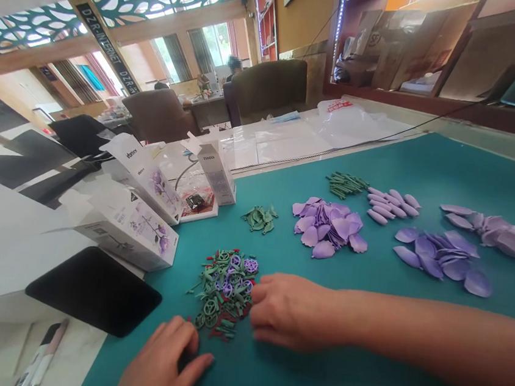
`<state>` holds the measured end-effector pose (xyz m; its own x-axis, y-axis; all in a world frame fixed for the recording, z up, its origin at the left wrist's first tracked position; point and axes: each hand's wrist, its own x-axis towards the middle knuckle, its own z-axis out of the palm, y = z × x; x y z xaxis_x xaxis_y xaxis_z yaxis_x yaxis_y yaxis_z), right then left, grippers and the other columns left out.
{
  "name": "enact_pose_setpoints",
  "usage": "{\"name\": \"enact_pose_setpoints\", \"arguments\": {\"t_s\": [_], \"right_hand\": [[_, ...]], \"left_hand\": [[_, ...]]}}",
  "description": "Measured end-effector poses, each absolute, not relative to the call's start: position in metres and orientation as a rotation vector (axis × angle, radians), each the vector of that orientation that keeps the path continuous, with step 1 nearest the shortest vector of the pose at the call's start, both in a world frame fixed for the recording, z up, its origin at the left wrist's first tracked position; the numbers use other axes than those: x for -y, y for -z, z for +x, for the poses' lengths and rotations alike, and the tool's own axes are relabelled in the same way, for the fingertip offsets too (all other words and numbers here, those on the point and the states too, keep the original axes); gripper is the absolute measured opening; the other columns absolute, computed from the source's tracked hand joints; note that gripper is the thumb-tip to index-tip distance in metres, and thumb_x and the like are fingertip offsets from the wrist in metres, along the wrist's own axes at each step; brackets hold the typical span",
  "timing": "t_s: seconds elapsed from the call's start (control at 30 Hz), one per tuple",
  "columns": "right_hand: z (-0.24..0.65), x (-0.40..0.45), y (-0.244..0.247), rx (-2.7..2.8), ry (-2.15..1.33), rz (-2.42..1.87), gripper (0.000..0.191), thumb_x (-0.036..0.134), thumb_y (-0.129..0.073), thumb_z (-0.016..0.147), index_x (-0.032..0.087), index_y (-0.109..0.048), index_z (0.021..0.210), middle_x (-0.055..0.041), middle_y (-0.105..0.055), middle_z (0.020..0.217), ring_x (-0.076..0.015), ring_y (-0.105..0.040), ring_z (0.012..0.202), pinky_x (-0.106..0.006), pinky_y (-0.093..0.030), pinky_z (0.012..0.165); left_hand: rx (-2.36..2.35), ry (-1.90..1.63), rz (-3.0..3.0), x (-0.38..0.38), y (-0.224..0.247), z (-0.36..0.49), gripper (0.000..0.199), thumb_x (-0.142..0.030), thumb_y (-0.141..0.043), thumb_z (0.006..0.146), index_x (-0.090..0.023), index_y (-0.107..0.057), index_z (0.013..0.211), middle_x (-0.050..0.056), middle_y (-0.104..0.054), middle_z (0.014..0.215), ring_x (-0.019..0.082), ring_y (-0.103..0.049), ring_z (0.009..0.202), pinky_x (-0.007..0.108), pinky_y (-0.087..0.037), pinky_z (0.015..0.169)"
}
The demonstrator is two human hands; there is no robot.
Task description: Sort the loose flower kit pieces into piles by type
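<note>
Left hand (161,364): curled, fingertips down on the teal mat (425,171) just below the parts pile; cannot tell whether it holds anything
Right hand (293,312): fingers loosely spread, nothing visible in them, fingertips touching the parts pile
Parts pile (224,288): green and purple plastic flower pieces with some dark red, between the hands
Beyond the hands: green leaves (260,218), broad lilac petals (327,228), narrow lilac petals (389,207), green stems (345,185)
Left of the hands: printed flower boxes (127,228) on the white desk (4,240), black pad (93,289) at the mat's edge
Farther off: clear plastic bag (347,122)
</note>
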<state>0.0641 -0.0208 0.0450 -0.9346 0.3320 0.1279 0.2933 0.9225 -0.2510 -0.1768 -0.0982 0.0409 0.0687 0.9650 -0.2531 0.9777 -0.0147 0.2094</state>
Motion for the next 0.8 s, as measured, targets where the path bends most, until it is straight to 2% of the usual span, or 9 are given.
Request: {"name": "enact_pose_setpoints", "arguments": {"t_s": [0.1,0.23,0.37,0.43,0.5,0.57,0.63,0.7,0.8], "right_hand": [[0.062,0.035,-0.031,2.922,-0.271,-0.509,0.018,0.034,-0.059,0.085,0.019,-0.064,0.075,-0.0036,-0.063,0.078,-0.0172,-0.053,0.072,-0.030,-0.035,0.059],[0.053,0.032,-0.026,2.866,-0.221,-0.530,0.015,0.032,-0.061,0.083,0.020,-0.065,0.077,-0.0038,-0.063,0.080,-0.0179,-0.053,0.072,-0.031,-0.035,0.057],[0.052,0.017,-0.037,2.790,-0.306,-0.568,0.019,0.026,-0.053,0.088,0.017,-0.065,0.076,-0.0040,-0.062,0.075,-0.0153,-0.052,0.069,-0.029,-0.040,0.067],[0.053,0.007,-0.041,2.672,-0.393,-0.686,0.022,0.024,-0.048,0.091,0.016,-0.066,0.081,-0.0058,-0.063,0.081,-0.0155,-0.054,0.074,-0.028,-0.041,0.072],[0.050,-0.006,-0.040,2.547,-0.476,-0.811,0.023,0.026,-0.045,0.093,0.016,-0.066,0.092,-0.0083,-0.064,0.092,-0.0176,-0.057,0.085,-0.029,-0.043,0.076],[0.042,-0.021,-0.035,2.483,-0.536,-0.852,0.028,0.029,-0.043,0.094,0.015,-0.064,0.105,-0.0104,-0.063,0.106,-0.0199,-0.057,0.099,-0.031,-0.044,0.085],[0.029,-0.036,-0.030,2.487,-0.547,-0.846,0.033,0.031,-0.042,0.095,0.013,-0.061,0.115,-0.0122,-0.061,0.119,-0.0210,-0.054,0.112,-0.033,-0.041,0.095],[0.013,-0.049,-0.027,2.553,-0.550,-0.839,0.035,0.033,-0.041,0.096,0.012,-0.060,0.116,-0.0123,-0.061,0.122,-0.0212,-0.051,0.120,-0.033,-0.041,0.099],[-0.009,-0.066,-0.026,2.666,-0.529,-0.795,0.037,0.039,-0.044,0.094,0.014,-0.060,0.115,-0.0113,-0.061,0.125,-0.0222,-0.049,0.124,-0.035,-0.042,0.100]], "left_hand": [[-1.986,0.107,2.095,0.098,-0.036,-0.159,0.027,-0.044,-0.055,0.078,-0.023,-0.046,0.065,0.003,-0.057,0.079,0.023,-0.054,0.080,0.035,-0.041,0.071],[-2.034,0.060,2.202,0.087,-0.032,-0.147,0.028,-0.043,-0.050,0.083,-0.023,-0.047,0.064,0.004,-0.058,0.079,0.023,-0.054,0.079,0.036,-0.041,0.070],[-1.998,-0.107,2.276,0.084,-0.031,-0.152,0.029,-0.045,-0.048,0.085,-0.024,-0.048,0.064,0.004,-0.058,0.076,0.022,-0.056,0.076,0.036,-0.044,0.068],[-2.008,-0.238,2.270,0.086,-0.030,-0.160,0.031,-0.051,-0.049,0.083,-0.024,-0.049,0.067,0.004,-0.058,0.076,0.022,-0.057,0.075,0.036,-0.047,0.068],[-2.040,-0.405,2.282,0.087,-0.026,-0.171,0.035,-0.058,-0.053,0.077,-0.023,-0.054,0.077,0.007,-0.061,0.087,0.025,-0.060,0.084,0.038,-0.050,0.074],[-2.028,-0.546,2.350,0.083,-0.015,-0.185,0.054,-0.063,-0.057,0.072,-0.021,-0.055,0.106,0.012,-0.059,0.116,0.030,-0.056,0.109,0.043,-0.048,0.089],[-1.920,-0.530,2.450,0.074,0.001,-0.202,0.074,-0.062,-0.057,0.073,-0.023,-0.038,0.134,0.014,-0.044,0.141,0.032,-0.045,0.127,0.046,-0.044,0.098],[-1.803,-0.564,2.527,0.059,0.022,-0.219,0.087,-0.062,-0.055,0.074,-0.024,-0.021,0.144,0.015,-0.035,0.148,0.033,-0.037,0.133,0.048,-0.041,0.102],[-1.742,-0.634,2.472,0.030,0.050,-0.241,0.080,-0.058,-0.043,0.082,-0.024,-0.011,0.147,0.015,-0.032,0.150,0.033,-0.033,0.136,0.051,-0.037,0.105]]}}
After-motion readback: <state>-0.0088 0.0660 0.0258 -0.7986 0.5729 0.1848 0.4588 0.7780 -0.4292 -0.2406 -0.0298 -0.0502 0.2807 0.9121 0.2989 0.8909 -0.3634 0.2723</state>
